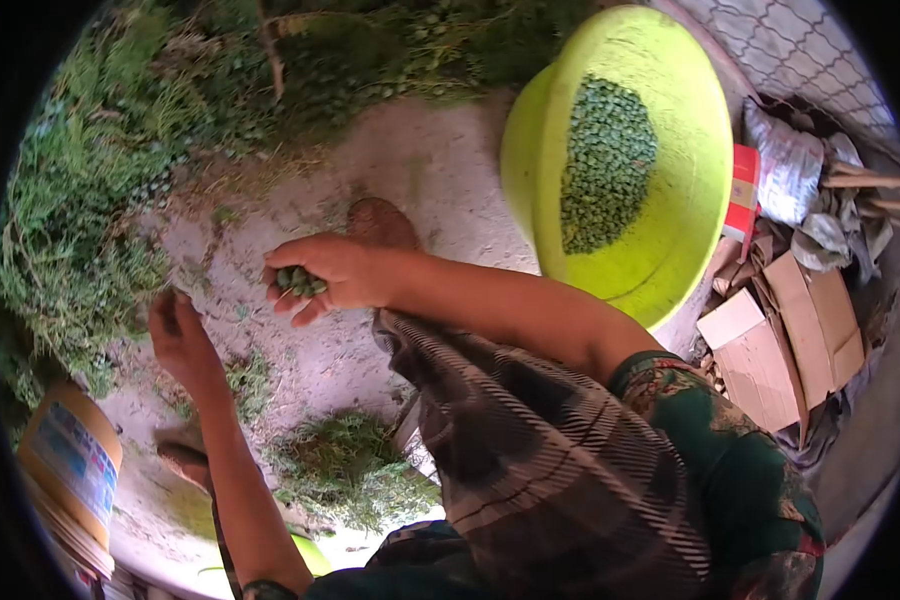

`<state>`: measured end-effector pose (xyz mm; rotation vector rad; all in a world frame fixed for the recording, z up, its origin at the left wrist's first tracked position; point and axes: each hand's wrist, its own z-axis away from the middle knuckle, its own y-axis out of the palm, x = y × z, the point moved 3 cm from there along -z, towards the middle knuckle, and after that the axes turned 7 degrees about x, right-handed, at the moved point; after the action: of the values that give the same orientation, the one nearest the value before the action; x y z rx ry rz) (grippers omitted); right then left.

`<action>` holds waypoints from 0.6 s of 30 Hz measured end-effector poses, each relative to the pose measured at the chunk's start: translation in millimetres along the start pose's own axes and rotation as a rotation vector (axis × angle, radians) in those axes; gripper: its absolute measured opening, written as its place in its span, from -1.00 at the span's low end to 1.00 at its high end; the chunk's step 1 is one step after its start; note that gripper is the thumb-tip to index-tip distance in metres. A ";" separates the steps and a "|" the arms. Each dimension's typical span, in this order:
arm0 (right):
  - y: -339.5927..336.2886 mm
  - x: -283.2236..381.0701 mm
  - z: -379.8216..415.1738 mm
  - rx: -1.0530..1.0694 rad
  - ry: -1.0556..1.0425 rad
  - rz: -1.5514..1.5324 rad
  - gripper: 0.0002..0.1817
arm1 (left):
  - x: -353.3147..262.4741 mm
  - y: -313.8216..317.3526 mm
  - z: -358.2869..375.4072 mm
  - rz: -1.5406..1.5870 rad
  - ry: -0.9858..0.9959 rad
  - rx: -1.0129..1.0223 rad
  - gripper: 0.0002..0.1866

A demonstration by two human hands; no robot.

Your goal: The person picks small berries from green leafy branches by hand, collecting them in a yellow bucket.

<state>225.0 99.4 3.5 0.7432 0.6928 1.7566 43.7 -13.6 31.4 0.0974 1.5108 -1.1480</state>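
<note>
My right hand (322,268) is held out over the ground, its fingers curled round a small handful of round green seed cones (298,281). My left hand (180,345) is at the edge of the leafy cut branches (80,250). Its fingers are bent together, and whatever they pinch is too small to make out. To the right, a large yellow-green plastic tub (685,215) leans tilted, with a heap of the same green cones (607,165) inside it. The tub stands apart from both hands.
Evergreen branches (390,45) cover the back and left. A cut sprig (345,450) lies near my legs. A labelled bucket (70,450) stands at lower left. Flattened cardboard (815,325), a red box (741,195) and a plastic sack (785,165) are piled beyond the tub.
</note>
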 end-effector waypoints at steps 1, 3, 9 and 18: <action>1.2 -1.6 0.3 0.028 -0.011 -0.029 -0.70 | -16.5 7.8 13.0 0.016 0.008 0.015 -0.73; 4.2 -3.4 -0.3 0.060 -0.005 -0.057 -0.70 | -46.5 23.4 33.2 0.014 0.091 0.206 -0.79; 9.0 -6.0 -4.3 0.034 -0.017 -0.105 -0.74 | -77.4 48.0 48.4 0.079 0.173 0.449 -0.83; 4.9 -7.4 -14.1 0.096 -0.034 -0.104 -0.73 | -105.6 43.6 47.0 -0.071 0.330 0.484 -0.79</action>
<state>213.2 89.6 -2.9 0.7862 0.7837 1.6224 138.2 31.3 97.0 0.5907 1.4955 -1.5958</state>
